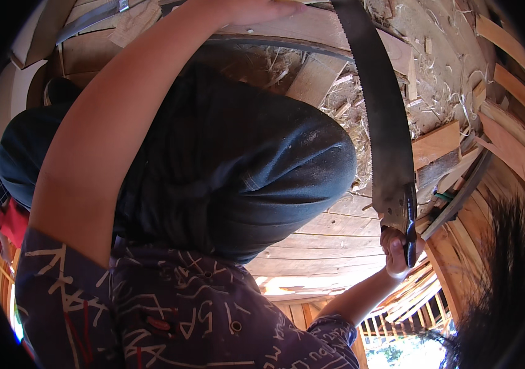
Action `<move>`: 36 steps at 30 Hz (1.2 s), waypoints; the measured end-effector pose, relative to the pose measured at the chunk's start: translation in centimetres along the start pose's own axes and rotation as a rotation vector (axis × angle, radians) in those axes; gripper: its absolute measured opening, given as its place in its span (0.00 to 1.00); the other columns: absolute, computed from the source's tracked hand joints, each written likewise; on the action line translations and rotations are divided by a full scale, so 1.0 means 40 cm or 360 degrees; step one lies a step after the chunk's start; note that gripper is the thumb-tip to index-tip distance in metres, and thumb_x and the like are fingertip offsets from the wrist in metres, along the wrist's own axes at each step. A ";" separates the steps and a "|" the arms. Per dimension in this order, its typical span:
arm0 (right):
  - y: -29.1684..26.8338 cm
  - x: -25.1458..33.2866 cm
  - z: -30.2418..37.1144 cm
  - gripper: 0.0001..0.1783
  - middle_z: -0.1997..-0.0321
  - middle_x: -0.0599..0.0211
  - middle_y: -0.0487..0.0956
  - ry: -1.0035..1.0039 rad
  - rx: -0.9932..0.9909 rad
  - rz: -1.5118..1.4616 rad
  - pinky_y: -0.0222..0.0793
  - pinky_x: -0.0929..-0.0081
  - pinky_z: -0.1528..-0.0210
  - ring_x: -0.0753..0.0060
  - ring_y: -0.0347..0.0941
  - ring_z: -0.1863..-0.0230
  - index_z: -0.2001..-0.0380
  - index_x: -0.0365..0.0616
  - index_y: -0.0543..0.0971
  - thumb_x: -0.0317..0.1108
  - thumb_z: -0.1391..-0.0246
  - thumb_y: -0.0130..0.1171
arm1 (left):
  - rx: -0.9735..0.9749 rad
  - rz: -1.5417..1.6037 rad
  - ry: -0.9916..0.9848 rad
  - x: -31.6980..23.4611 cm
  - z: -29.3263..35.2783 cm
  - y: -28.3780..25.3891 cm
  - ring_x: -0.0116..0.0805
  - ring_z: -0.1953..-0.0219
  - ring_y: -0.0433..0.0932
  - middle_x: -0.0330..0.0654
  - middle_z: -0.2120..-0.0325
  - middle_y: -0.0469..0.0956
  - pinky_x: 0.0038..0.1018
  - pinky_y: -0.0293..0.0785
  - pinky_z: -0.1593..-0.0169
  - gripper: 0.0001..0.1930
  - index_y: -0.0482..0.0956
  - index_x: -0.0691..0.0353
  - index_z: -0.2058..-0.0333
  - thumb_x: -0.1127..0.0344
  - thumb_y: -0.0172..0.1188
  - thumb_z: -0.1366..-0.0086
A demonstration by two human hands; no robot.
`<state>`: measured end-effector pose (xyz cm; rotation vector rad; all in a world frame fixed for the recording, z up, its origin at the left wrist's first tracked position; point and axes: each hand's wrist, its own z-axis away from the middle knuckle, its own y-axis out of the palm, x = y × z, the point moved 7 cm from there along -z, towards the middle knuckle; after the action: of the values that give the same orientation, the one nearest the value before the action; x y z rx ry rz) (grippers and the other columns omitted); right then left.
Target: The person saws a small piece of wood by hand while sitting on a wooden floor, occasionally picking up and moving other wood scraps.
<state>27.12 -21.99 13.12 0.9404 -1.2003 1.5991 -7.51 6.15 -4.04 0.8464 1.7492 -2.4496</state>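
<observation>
Basically gripping saw [385, 117] w/ R hand [397, 249], lengthwise near-to-far, crossing over plank [312, 26] just right of L hand [264, 10]; can't tell L finger spread

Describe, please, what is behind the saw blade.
Left of the saw blade, a plank and wood shavings show, with more wood to its right; whatever lies directly behind the blade is covered.

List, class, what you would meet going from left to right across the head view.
Red cloth → the person's left forearm → saw → short wooden board → curved planks at the far right.
</observation>
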 end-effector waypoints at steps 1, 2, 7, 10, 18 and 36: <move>-0.010 -0.006 0.001 0.14 0.91 0.72 0.58 0.0001 -0.0021 0.0034 0.50 0.78 0.88 0.80 0.50 0.91 0.78 0.42 0.63 0.30 0.41 0.54 | -0.0009 0.0037 0.0043 -0.005 0.002 -0.011 0.59 0.48 0.74 0.63 0.53 0.76 0.45 0.68 0.42 0.33 0.71 0.71 0.46 0.45 0.56 0.37; -0.010 -0.011 -0.007 0.14 0.91 0.72 0.58 -0.0002 -0.0001 -0.0035 0.50 0.78 0.88 0.80 0.50 0.91 0.78 0.41 0.63 0.30 0.41 0.54 | -0.0015 0.0073 0.0077 -0.006 0.003 -0.015 0.59 0.48 0.74 0.63 0.54 0.76 0.44 0.68 0.42 0.33 0.72 0.72 0.46 0.45 0.56 0.37; -0.009 0.006 -0.044 0.12 0.92 0.71 0.58 -0.0001 -0.0010 -0.0102 0.50 0.79 0.87 0.81 0.50 0.91 0.76 0.37 0.65 0.30 0.41 0.53 | -0.0075 0.0082 0.0090 -0.001 -0.013 0.000 0.59 0.48 0.74 0.64 0.53 0.75 0.44 0.68 0.42 0.32 0.72 0.72 0.46 0.46 0.56 0.37; -0.003 0.007 -0.059 0.12 0.92 0.72 0.58 -0.0053 -0.0023 -0.0090 0.49 0.80 0.87 0.82 0.50 0.91 0.75 0.34 0.66 0.30 0.41 0.53 | -0.0093 0.0055 -0.0020 0.007 -0.001 -0.001 0.59 0.48 0.74 0.64 0.52 0.74 0.44 0.69 0.42 0.33 0.72 0.72 0.46 0.46 0.56 0.37; 0.134 -0.002 -0.224 0.15 0.89 0.72 0.67 0.0037 0.0000 0.0362 0.47 0.80 0.83 0.85 0.57 0.87 0.83 0.39 0.72 0.32 0.48 0.63 | -0.0066 -0.0010 -0.0010 0.004 -0.004 -0.010 0.58 0.47 0.73 0.65 0.53 0.75 0.43 0.68 0.42 0.33 0.72 0.72 0.46 0.46 0.56 0.37; 0.054 -0.013 -0.106 0.14 0.87 0.70 0.61 -0.0011 0.0225 0.0201 0.51 0.76 0.83 0.78 0.55 0.87 0.77 0.40 0.65 0.32 0.43 0.58 | -0.0079 0.0169 0.0039 -0.019 0.012 -0.039 0.58 0.48 0.75 0.64 0.54 0.77 0.44 0.69 0.42 0.31 0.73 0.72 0.49 0.47 0.56 0.38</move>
<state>25.00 -18.25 11.02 0.9760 -1.1833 1.8016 -7.55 6.07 -2.26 0.9423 1.7175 -2.3297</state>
